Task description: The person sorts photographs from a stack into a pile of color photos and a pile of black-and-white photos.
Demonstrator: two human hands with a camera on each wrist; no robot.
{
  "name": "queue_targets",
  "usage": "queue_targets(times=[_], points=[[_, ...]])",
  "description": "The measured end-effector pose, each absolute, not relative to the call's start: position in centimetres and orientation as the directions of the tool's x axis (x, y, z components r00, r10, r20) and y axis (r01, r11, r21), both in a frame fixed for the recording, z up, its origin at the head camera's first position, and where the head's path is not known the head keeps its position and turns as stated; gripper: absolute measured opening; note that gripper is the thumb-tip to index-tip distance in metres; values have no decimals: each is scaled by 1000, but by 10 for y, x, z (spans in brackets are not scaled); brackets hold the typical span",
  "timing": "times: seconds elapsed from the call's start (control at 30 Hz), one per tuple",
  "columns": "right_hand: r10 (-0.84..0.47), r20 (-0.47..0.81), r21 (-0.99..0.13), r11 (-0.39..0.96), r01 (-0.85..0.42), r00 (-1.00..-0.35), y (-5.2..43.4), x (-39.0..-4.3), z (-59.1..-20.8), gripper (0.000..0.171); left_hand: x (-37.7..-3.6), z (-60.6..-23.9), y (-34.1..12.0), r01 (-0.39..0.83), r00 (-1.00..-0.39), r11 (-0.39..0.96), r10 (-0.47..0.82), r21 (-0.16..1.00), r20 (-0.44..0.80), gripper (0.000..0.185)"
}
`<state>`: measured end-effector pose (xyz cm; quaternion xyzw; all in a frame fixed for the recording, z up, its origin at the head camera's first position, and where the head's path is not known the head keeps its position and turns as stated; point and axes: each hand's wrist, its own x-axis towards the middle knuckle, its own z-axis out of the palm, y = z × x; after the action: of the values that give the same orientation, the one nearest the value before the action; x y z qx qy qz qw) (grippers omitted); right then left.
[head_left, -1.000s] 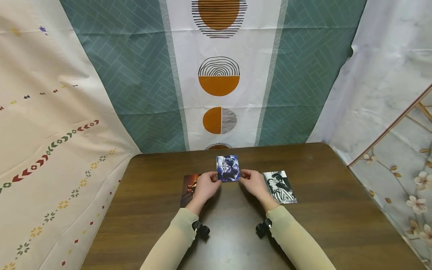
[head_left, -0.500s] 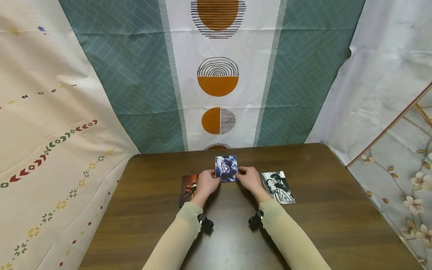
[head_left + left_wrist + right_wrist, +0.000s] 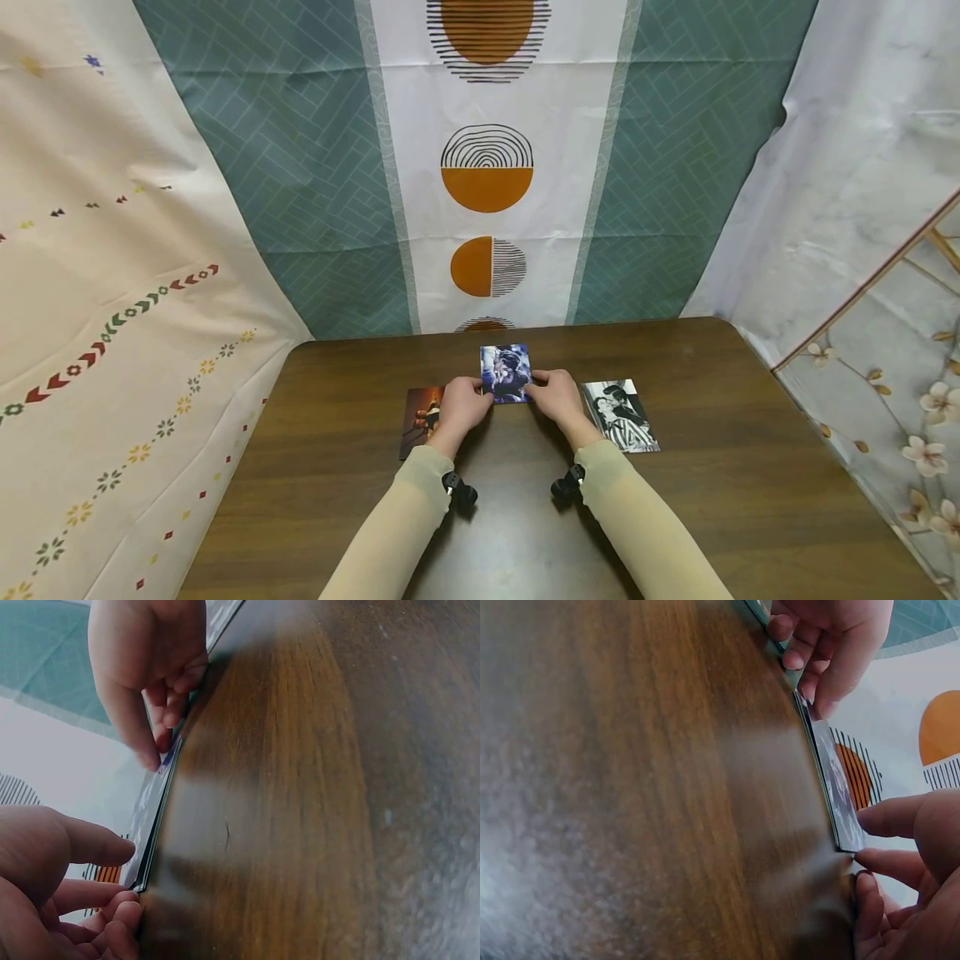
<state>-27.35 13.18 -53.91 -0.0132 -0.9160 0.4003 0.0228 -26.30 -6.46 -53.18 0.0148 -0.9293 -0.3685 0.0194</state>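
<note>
Fingers [image 3: 112, 847] of left hand [image 3: 461, 407] and fingers [image 3: 889, 817] of right hand [image 3: 557, 397] curled loosely, thumbs and fingertips pinching opposite side edges of blue-toned glossy photo print [image 3: 506, 374]; thumb laid over each lower corner, other fingertips against the edge at table level. Pale beige sleeves [image 3: 405, 517] with small black wrist mounts nearest the viewer. Print flat or barely raised on dark brown wooden table [image 3: 525, 533], centred between both hands near the far edge; exact contact with the wood not discernible. Warm orange-brown photo print [image 3: 420, 417] flat just left of left hand, partly hidden behind it. Black-and-white photo print [image 3: 619, 414] flat just right of right hand. Behind the table, hanging cloth with teal herringbone bands and orange half-circle motifs [image 3: 486, 179]; cream patterned cloth [image 3: 112, 333] at left, floral cloth [image 3: 900, 400] at right.
</note>
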Motion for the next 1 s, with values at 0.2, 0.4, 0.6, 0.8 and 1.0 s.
queue_targets(times=[0.2,0.4,0.6,0.8,1.0], points=[[59,1,-764,644,37,-998,131,-272,-537,42,-263,-531,-64,-30,-999,724,-47,689,6,42],[72,-94,-839,531,118,-993,132,-272,-534,43,-264,-532,-65,-40,-999,711,-49,702,-8,42],[72,-129,-874,463,148,-989,134,-273,-533,42,-264,-531,-65,-49,-999,701,-44,711,-26,43],[51,-138,-902,405,147,-989,136,-274,-534,44,-264,-530,-65,-43,-999,703,-43,710,-18,43],[43,-141,-928,343,147,-989,137,-272,-536,46,-263,-530,-64,-46,-999,686,-41,726,-25,43]])
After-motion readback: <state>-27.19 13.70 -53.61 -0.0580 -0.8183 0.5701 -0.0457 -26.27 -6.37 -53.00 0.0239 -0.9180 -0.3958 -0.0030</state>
